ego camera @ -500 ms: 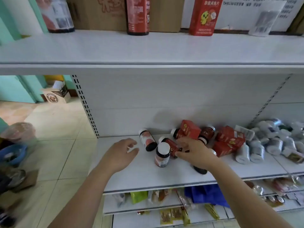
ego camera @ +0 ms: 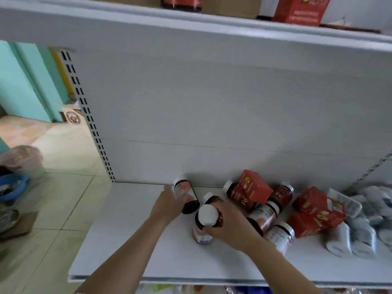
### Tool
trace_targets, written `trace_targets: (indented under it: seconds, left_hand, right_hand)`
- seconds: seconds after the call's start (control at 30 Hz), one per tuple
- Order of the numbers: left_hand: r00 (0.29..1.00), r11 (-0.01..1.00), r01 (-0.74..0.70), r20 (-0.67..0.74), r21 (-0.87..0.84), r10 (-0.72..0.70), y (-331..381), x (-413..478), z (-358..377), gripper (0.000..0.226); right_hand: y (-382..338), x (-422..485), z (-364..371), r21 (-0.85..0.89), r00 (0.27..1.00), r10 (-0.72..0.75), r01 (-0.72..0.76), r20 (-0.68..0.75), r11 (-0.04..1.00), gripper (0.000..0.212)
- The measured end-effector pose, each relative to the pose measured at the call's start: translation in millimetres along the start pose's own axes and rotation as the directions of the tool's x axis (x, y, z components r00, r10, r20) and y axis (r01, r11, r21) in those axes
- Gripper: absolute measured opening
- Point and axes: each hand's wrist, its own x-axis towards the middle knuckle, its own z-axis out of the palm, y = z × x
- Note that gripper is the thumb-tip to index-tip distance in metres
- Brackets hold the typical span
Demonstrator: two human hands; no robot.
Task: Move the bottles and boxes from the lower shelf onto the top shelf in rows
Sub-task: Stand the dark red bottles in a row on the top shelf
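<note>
R hand (ego camera: 232, 227) had thumb & fingers curled round upright bottle (ego camera: 206, 215), standing approx mid lower shelf (ego camera: 131, 251). Side grip below cap, prob. so it lifts straight w/o tipping. L hand (ego camera: 169, 206), at 10 o'clock of it, lay along lying bottle (ego camera: 187, 195) w/ fingers near-straight. Couldn't tell if they'd closed round it, but it looked like a reach for a 2nd pick. Other bottles (ego camera: 282, 195) & red boxes (ego camera: 254, 185) lay jumbled at 3 o'clock of R hand, so loose edge items likely go first. At 12 o'clock, top shelf (ego camera: 148, 20) already carried a top box (ego camera: 301, 9). Neither bottle was up there yet.
</note>
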Motion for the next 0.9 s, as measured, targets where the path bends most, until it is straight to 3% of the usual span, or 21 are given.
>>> trace_targets:
  seconds: [0.1, 0.17, 0.3, 0.47, 0.53, 0.7, 0.8, 0.9]
  left_hand:
    - [1.000, 0.994, -0.012, -0.003, 0.106, 0.013, 11.9, 13.8, 14.7, 0.059]
    - [0.997, 0.997, 0.075, -0.001, -0.012, -0.075, 23.2, 16.5, 18.2, 0.072]
    - [0.984, 0.973, 0.163, 0.094, -0.163, -0.150, 30.4, 8.4, 15.6, 0.078]
    - [0.987, 0.852, 0.097, 0.157, -0.515, -0.018, 22.0, -31.2, -11.0, 0.055]
    - [0.975, 0.793, 0.075, 0.210, -0.604, 0.068, 27.5, -56.2, -30.1, 0.067]
    - [0.959, 0.747, -0.048, 0.178, -0.663, 0.220, 56.7, -125.4, -85.7, 0.052]
    - [0.936, 0.820, -0.259, 0.077, -0.510, 0.343, 69.7, -171.4, -119.2, 0.050]
    - [0.883, 0.791, -0.438, -0.038, -0.428, 0.468, 76.1, -217.3, -149.5, 0.055]
  right_hand:
    - [7.4, 2.0, 1.4, 0.009, 1.000, -0.015, 0.015, -0.014, 1.000, 0.051]
    - [7.7, 0.7, -3.6, 0.074, 0.999, 0.025, -0.022, -0.033, 0.997, 0.048]
    - [-1.1, -5.8, -23.2, 0.304, 0.985, 0.147, -0.113, -0.094, 0.946, 0.039]
    - [-28.6, -25.7, -47.4, 0.548, 0.952, 0.215, -0.063, -0.217, 0.834, 0.031]
    - [-45.6, -38.8, -56.4, 0.680, 0.942, 0.252, -0.035, -0.223, 0.732, 0.024]
    - [-95.7, -74.3, -75.4, 0.821, 0.939, 0.286, -0.006, -0.192, 0.571, 0.015]
    - [-128.4, -98.9, -87.1, 0.851, 0.944, 0.278, 0.008, -0.181, 0.526, 0.019]
    - [-163.4, -129.9, -99.9, 0.873, 0.964, 0.229, 0.004, -0.132, 0.488, 0.036]
